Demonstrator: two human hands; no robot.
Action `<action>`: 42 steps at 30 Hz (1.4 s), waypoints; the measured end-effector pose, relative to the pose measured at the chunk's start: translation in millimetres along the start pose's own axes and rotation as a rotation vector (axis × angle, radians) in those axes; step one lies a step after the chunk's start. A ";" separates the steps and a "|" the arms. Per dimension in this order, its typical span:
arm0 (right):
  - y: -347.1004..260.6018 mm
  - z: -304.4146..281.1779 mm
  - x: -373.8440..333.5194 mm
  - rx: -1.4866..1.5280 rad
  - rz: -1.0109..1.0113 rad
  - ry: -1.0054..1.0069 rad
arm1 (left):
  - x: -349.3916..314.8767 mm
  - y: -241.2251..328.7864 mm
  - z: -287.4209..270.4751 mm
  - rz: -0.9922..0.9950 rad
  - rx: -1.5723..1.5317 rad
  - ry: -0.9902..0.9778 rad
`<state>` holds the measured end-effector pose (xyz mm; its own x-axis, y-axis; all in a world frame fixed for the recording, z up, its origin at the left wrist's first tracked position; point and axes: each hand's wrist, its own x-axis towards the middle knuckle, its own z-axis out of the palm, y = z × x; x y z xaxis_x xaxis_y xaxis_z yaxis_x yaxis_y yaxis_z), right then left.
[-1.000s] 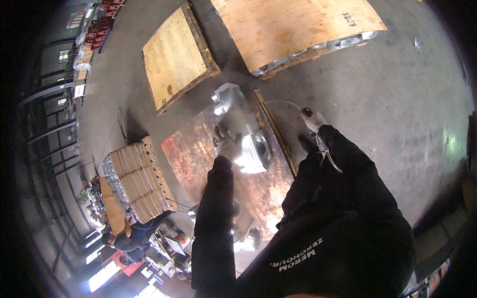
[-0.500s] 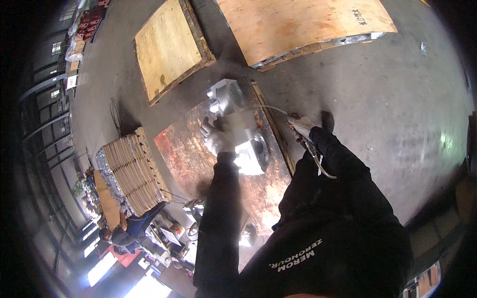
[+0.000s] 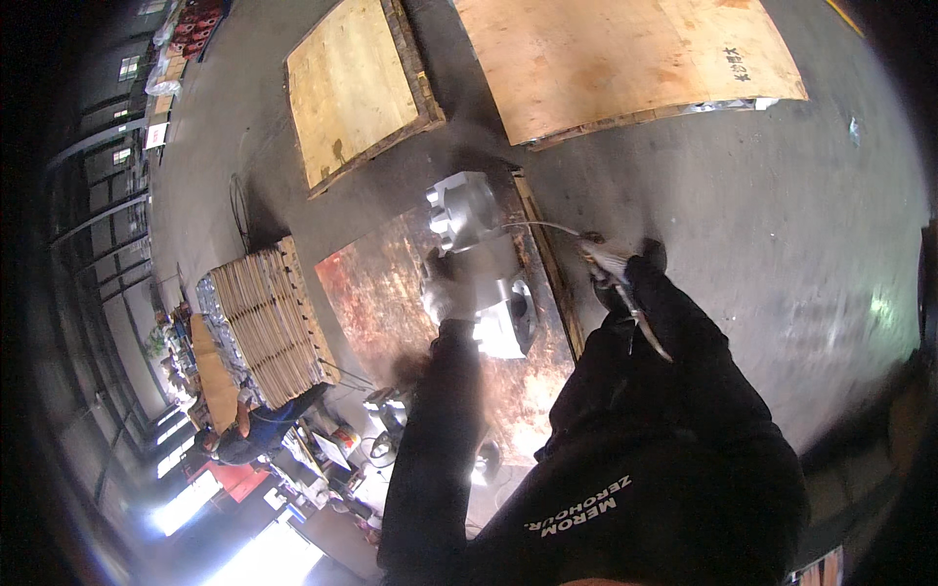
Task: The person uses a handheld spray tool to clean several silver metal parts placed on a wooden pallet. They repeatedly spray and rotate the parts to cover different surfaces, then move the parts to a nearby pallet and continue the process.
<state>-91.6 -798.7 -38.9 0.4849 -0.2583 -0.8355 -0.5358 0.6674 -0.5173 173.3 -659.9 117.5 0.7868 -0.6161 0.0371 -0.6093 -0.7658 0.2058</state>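
Note:
A bulky silver metal part [image 3: 464, 207], with block-like ends and a round opening, lies on a board [image 3: 376, 264] covered in reddish-brown stains. My left hand [image 3: 447, 293], in a pale glove, is against the left side of this part; its fingers are smeared by motion. To the right, my gloved right hand [image 3: 610, 260] is closed around an air blow gun. Its long thin curved nozzle [image 3: 549, 226] reaches left to the part's middle. A pale hose [image 3: 653, 337] hangs below that hand.
Two plywood-topped pallets [image 3: 352, 93] [image 3: 635, 59] lie beyond the board. A stack of wooden slats [image 3: 264, 327] stands at left. Near it a person [image 3: 239, 444] is beside a cluttered bench. More metal parts [image 3: 388, 410] sit at the board's lower left.
The whole view has shifted slightly. The nozzle tip has come left, closer to the metal part. My left hand's fingers look more drawn in and blurred against the part.

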 end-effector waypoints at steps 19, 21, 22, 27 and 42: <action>-55.7 4.1 10.8 -0.362 -0.236 -0.079 | 2.2 -21.1 23.4 -0.024 -0.156 0.022; -71.9 13.5 9.0 -0.143 -0.132 -0.017 | -0.1 -17.0 13.8 -0.001 -0.160 0.026; -81.3 14.5 3.1 -0.032 -0.079 0.022 | -2.2 -10.2 8.5 0.004 -0.122 0.029; -74.9 11.0 -34.2 -0.118 -0.087 -0.045 | -5.0 -27.9 21.7 -0.011 0.099 0.138; -104.4 16.3 -23.9 0.194 -0.031 -0.056 | 0.1 -4.4 -4.2 -0.045 -0.110 0.003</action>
<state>-36.0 -850.9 38.0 0.5395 -0.2451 -0.8055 -0.3793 0.7834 -0.4924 176.5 -655.8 120.7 0.8135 -0.5808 0.0284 -0.5590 -0.7675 0.3138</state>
